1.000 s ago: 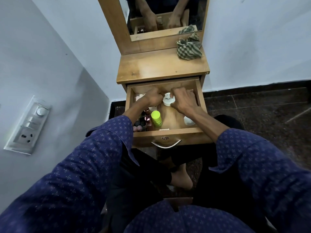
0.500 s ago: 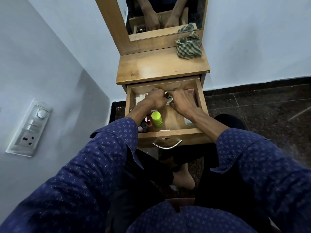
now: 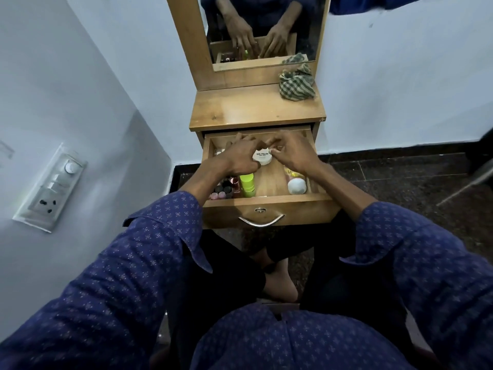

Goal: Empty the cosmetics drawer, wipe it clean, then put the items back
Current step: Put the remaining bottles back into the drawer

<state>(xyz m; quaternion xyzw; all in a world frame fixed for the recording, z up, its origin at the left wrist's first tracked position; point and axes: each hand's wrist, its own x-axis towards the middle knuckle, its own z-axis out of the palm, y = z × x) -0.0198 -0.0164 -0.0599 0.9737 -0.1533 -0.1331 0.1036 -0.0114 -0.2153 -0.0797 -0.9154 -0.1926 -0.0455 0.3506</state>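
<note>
The wooden drawer of the dressing table is pulled open. Both my hands are inside it near the back. My left hand and my right hand pinch a small round white jar between them, its lid facing up. Below the left hand stand a lime-green bottle and several small nail polish bottles in the front left corner. A white round jar sits at the front right, with something yellow just behind it, partly hidden by my right wrist.
A green checked cloth lies bunched on the tabletop at the back right, under the mirror. A switchboard is on the left wall. Dark tiled floor lies to the right.
The white jar, partly covered by both hands half a second ago, now shows between my fingertips with its lid up. The camera has tipped slightly, showing more of the mirror.
</note>
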